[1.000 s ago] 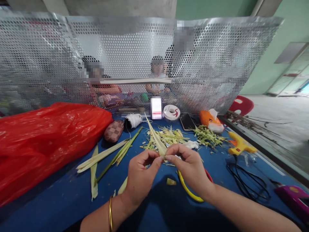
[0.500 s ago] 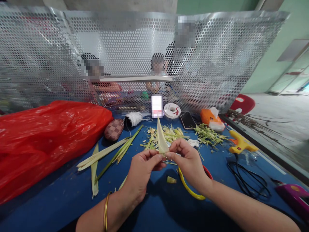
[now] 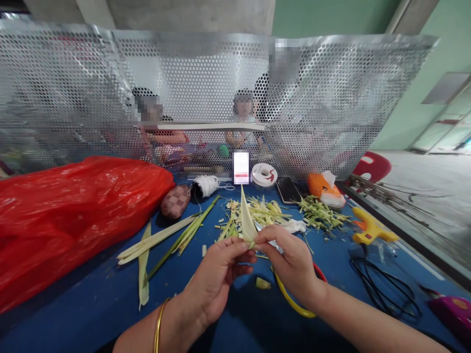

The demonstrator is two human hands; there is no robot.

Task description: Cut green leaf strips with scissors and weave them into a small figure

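A pale green, pointed leaf piece (image 3: pixel 248 220) stands upright between my hands, its tip pointing away from me. My left hand (image 3: pixel 224 262) pinches its base between thumb and fingers, the wrist wearing a gold bangle. From the other side my right hand (image 3: pixel 289 255) closes thumb and forefinger on the same base. Under the right hand lies a yellow and red ring (image 3: pixel 290 299), partly covered. A small cut stalk piece (image 3: pixel 263 283) rests on the blue table (image 3: pixel 253 323) just below the hands. Behind the leaf piece spreads a heap of leaf scraps (image 3: pixel 267 211).
Long leaf strips (image 3: pixel 158 238) and a red plastic bag (image 3: pixel 73 215) lie left. Along the back are a checkered pouch (image 3: pixel 176 201), white thread (image 3: pixel 206 186), a ribbon roll (image 3: pixel 264 174), a phone (image 3: pixel 288 189) and tissues (image 3: pixel 326 189). A yellow glue gun (image 3: pixel 373 228) with cable lies right.
My right hand's fingers have drawn closer together at the leaf piece's base. The left hand still pinches it. The whole view has shifted slightly, with things appearing lower.
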